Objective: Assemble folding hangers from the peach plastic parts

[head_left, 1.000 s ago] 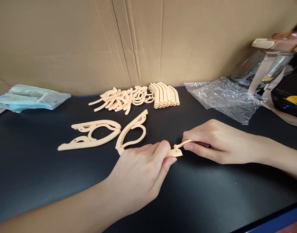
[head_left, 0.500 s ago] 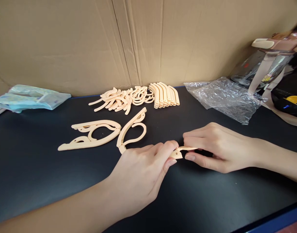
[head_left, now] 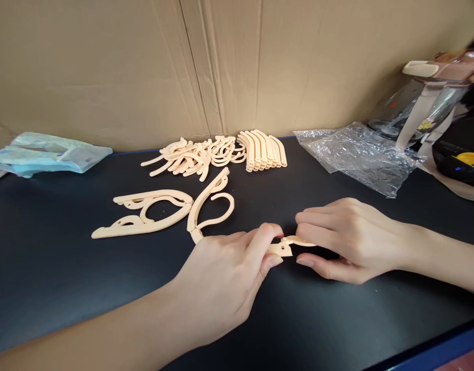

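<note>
My left hand (head_left: 225, 281) is closed around a cream hanger arm (head_left: 280, 250), whose end with a small round hole sticks out past the thumb and forefinger. A thin curved cream piece (head_left: 298, 240) lies against that end, and its other end is pinched in the fingers of my right hand (head_left: 348, 242). Just beyond my left hand lies a partly assembled folding hanger (head_left: 201, 206) with a curved hook (head_left: 232, 206); its near end is hidden by the hand. Another folding hanger (head_left: 128, 230) lies to the left, its two arms folded close together.
At the back of the black table (head_left: 105, 293) are a loose heap of cream hooks and small parts (head_left: 190, 157) and stacked hanger arms (head_left: 263, 149). A clear plastic bag (head_left: 360, 154) and a strapped bottle (head_left: 434, 98) stand right; a pale blue packet (head_left: 59, 157) lies left. Cardboard (head_left: 105, 72) rises behind.
My right hand has shifted slightly right and toward me with the thin piece, showing more of it. My left forefinger has lifted a little off the hanger arm's end.
</note>
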Demonstrator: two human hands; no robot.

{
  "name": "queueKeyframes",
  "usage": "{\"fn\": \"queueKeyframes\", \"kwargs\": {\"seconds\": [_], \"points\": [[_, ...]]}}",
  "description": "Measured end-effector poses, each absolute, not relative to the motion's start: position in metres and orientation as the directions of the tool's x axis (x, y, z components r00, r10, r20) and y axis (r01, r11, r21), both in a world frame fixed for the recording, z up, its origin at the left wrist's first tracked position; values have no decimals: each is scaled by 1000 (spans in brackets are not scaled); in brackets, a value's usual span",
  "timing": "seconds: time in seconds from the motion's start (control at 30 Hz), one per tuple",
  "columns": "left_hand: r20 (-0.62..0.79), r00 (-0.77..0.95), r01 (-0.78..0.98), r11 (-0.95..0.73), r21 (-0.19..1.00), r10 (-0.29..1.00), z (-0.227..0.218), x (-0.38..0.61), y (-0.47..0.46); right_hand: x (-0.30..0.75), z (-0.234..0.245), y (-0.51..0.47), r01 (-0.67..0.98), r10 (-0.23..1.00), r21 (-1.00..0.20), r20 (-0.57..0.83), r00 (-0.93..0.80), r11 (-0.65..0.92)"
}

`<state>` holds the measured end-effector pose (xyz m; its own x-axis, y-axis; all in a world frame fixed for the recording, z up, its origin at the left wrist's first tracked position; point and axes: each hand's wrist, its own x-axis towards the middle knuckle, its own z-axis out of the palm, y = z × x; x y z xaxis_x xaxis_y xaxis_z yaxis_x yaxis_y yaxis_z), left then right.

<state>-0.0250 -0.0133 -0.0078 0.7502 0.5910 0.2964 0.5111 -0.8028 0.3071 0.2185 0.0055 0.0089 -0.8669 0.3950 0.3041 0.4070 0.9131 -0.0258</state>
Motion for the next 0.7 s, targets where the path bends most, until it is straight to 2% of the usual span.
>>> {"fn": "queueKeyframes", "kwargs": {"seconds": [0.33,0.43,0.57,0.7], "points": [[282,767,504,-813,293,577,-10,-25,-13,216,6,3,367,302,142,345,-889,919],[279,761,487,-800,350,585,-9,-24,-12,216,9,5,368,291,169,360,-887,914],[280,736,484,-768,420,616,-8,-24,-13,217,14,9,383,309,134,381,-871,914],[321,749,470,-806,359,579,-6,-23,-15,220,18,14,418,365,58,393,-844,906]]}}
